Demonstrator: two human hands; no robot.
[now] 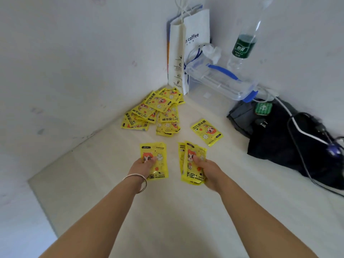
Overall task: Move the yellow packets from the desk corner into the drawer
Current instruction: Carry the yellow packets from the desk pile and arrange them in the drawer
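Observation:
A pile of yellow hand-warmer packets (154,112) lies in the desk corner where the two white walls meet. One single yellow packet (207,131) lies apart to the right of the pile. My left hand (142,167), with a silver bracelet on the wrist, grips a yellow packet (158,157) above the desk. My right hand (208,170) grips a small stack of yellow packets (191,161). Both hands are held in front of the pile. No drawer is in view.
A white coffee paper bag (186,45) stands in the corner behind the pile. Beside it are a clear plastic box with blue clips (221,81) and a water bottle with a green label (243,41). A black bag with cables (290,142) lies at the right.

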